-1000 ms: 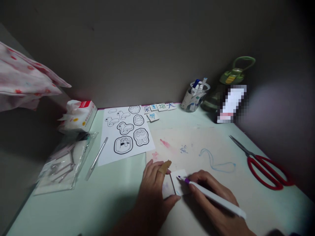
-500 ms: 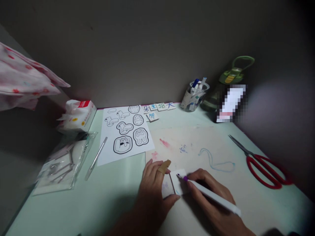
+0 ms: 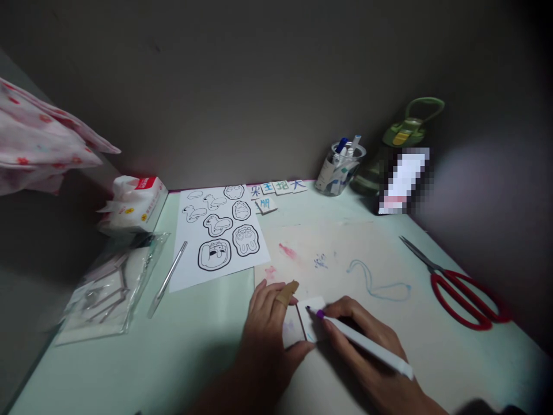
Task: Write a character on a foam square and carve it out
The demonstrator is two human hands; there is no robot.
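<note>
- Tile (image 3: 311, 319) on the counter (image 3: 194, 357) looks blank, marking barely begun.
- Left hand (image 3: 268, 340) fingers pinch its edge.
- Right hand (image 3: 371, 357) fingers grip the marker (image 3: 363, 344), tip touching.

Head camera looks down, near desk (image 3: 194, 346).
</note>
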